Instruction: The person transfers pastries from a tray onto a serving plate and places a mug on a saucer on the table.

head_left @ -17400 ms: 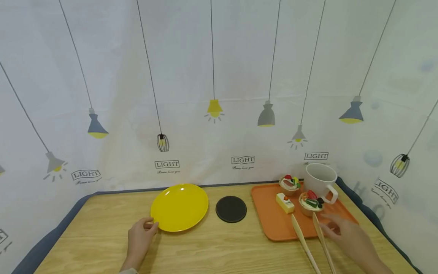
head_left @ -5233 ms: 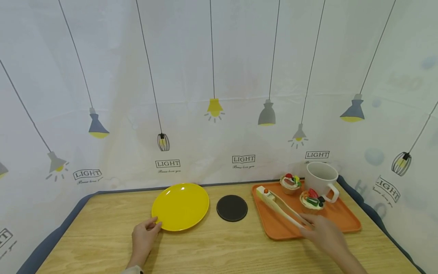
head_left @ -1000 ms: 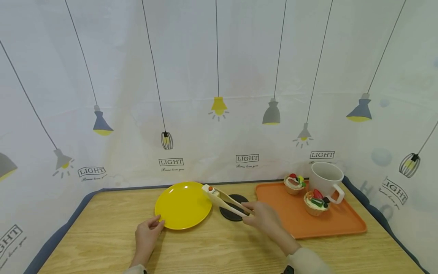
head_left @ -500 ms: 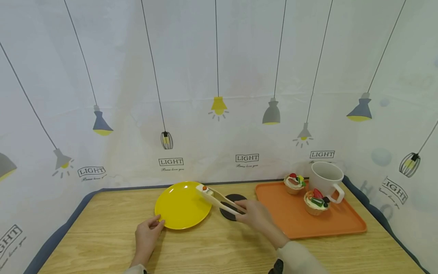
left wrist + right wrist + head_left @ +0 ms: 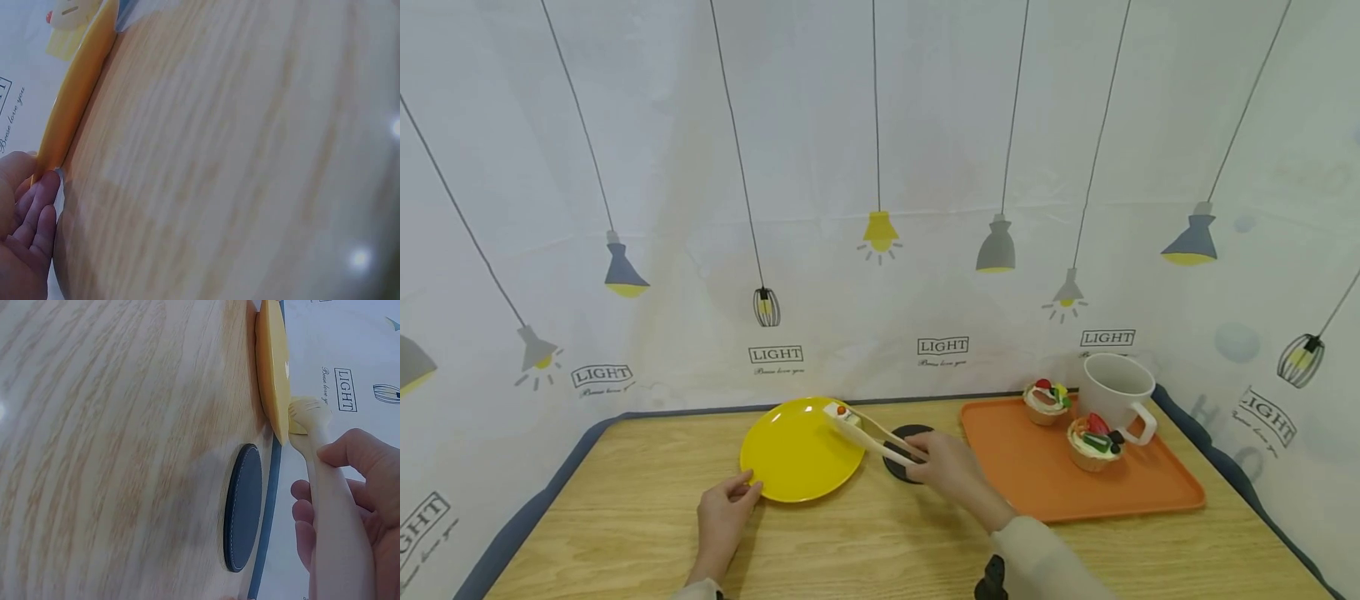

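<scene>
My left hand pinches the near left rim of a round yellow plate. In the left wrist view its thumb lies over the plate's rim, with fingertips below. Wooden tongs are in my right hand, thumb on one arm and fingers on the other side. Between the tong tips sits a small white-and-yellow cake slice with an orange-red ball on top. It is over the plate's right part; I cannot tell whether it touches the plate. In the right wrist view the tongs partly hide it.
A black round coaster lies between plate and tray, partly under my right hand in view. The orange tray bears two fruit tarts, the rear one and the front one, and a white mug. A printed cloth wall stands behind.
Earlier the tongs lay on the tray's edge; then my right hand took them and gripped the cake slice there. Lately tongs and slice moved left over the plate. The left hand stays put.
</scene>
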{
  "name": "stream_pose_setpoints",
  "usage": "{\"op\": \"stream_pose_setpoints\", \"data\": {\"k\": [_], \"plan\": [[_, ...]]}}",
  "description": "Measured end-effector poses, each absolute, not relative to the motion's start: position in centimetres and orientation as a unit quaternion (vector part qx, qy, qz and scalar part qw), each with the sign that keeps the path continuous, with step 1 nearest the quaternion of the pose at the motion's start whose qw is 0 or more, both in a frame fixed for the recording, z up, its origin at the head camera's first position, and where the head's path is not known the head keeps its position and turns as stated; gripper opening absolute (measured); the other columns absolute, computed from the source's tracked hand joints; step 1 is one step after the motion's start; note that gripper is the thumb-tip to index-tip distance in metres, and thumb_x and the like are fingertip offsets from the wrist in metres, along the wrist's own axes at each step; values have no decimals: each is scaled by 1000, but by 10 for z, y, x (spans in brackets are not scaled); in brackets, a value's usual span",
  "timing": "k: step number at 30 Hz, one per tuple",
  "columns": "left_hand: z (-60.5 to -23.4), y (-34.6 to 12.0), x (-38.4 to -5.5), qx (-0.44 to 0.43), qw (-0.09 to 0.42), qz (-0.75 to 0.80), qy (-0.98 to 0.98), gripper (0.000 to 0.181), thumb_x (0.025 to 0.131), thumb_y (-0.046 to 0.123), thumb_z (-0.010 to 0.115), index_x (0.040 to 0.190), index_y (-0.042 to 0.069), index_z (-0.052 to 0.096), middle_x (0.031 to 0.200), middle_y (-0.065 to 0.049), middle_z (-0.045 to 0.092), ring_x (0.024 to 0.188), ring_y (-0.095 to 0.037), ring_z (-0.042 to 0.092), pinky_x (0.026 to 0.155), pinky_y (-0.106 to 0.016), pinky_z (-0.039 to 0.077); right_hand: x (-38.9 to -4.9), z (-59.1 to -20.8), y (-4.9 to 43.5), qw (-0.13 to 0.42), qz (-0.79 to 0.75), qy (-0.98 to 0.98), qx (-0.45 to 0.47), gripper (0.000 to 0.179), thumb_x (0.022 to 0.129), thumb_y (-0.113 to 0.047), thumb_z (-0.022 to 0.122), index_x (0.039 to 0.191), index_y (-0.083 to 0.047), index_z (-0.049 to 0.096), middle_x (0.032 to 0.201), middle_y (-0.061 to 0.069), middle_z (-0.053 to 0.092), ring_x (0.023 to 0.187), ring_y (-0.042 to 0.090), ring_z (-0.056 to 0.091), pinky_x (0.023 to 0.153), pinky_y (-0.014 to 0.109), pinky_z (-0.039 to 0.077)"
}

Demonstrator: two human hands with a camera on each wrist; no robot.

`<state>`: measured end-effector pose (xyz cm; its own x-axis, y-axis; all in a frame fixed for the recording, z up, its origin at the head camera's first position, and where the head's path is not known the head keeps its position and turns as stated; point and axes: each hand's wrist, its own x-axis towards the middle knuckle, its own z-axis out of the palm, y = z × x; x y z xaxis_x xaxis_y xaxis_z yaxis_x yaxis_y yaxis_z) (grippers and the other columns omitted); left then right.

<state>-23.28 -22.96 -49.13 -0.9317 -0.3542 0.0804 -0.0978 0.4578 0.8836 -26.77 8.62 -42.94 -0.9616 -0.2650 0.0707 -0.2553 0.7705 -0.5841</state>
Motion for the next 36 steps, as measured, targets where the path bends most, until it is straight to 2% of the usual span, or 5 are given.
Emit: {"op": "stream_pose_setpoints", "data": {"k": [9,18,24,31,36], "plan": [[-492,-231,-233,138,132,-507,-841,34,86,11,65,114,-9,61,94,-16,63,79,-19,61,60,-15,48,-275,-428,77,8,-296,944,-144,38,79,-16,70,116,-11,66,83,-4,65,54,12,46,42,24,32],[-493,-230,-234,140,142,-501,-842,34,85,11,66,113,-8,62,93,-16,64,80,-21,61,61,-15,48,-280,-426,69,11,-284,946,-154,38,80,-18,68,118,-14,66,93,-2,67,63,12,49,47,26,37],[-494,-230,-236,141,142,-494,-846,34,85,12,66,113,-8,62,93,-16,64,82,-22,61,62,-16,48,-284,-425,65,16,-281,947,-155,39,80,-17,68,119,-12,65,90,-4,66,65,10,51,51,26,40],[-494,-230,-236,137,140,-498,-845,35,86,13,66,114,-8,62,94,-16,64,81,-21,61,61,-15,47,-287,-423,61,16,-276,948,-158,19,78,-16,68,98,-17,70,74,-6,60,58,13,47,47,26,34],[-494,-229,-235,128,148,-493,-848,34,86,13,66,113,-8,62,94,-16,65,82,-22,61,61,-14,47,-288,-423,59,13,-273,949,-159,22,78,-16,68,99,-18,70,73,-8,59,59,12,47,47,25,34]]}}
